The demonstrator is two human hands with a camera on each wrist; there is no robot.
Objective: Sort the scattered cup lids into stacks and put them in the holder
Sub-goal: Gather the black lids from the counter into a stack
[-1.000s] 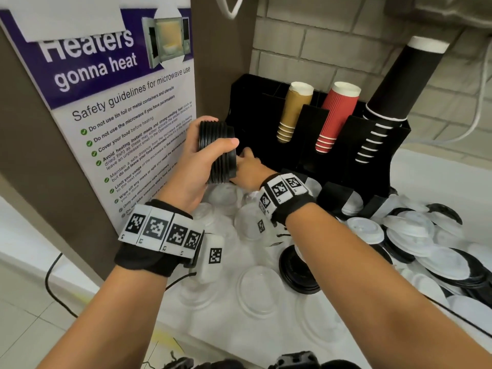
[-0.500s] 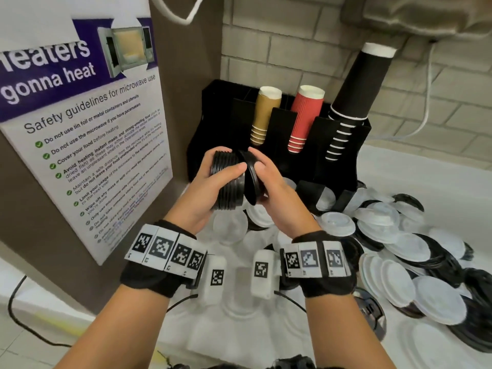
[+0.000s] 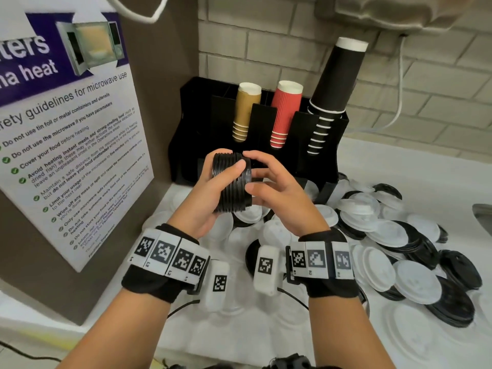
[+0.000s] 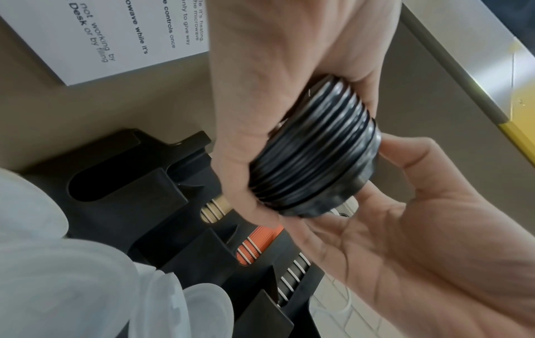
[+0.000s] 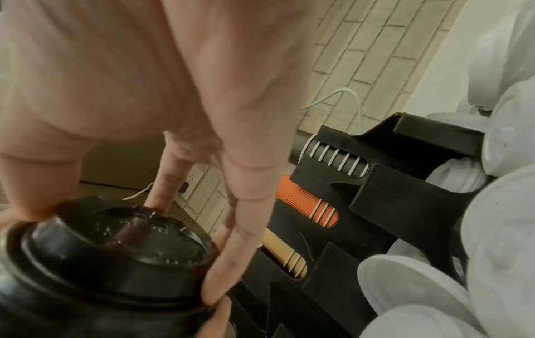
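Note:
My left hand (image 3: 226,166) grips a sideways stack of black cup lids (image 3: 231,187) in front of the black holder (image 3: 202,123). My right hand (image 3: 253,171) pinches the end lid by its rim, thumb below and fingers above, seated against the stack's right end. The left wrist view shows the ribbed stack (image 4: 312,155) between both hands. The right wrist view shows the end lid's top face (image 5: 115,247) with my fingertips (image 5: 214,288) on its rim. Scattered white and black lids (image 3: 394,235) lie heaped on the counter to the right.
The holder carries brown cups (image 3: 243,113), red cups (image 3: 285,113) and a tall black cup stack (image 3: 335,83). Clear lids (image 3: 292,315) lie under my wrists. A poster panel (image 3: 66,142) stands close on the left, a brick wall behind, a sink edge (image 3: 482,217) at far right.
My right hand came up from the counter with a black lid and pushed it onto the right end of the stack. The stack now sits lower, between both hands.

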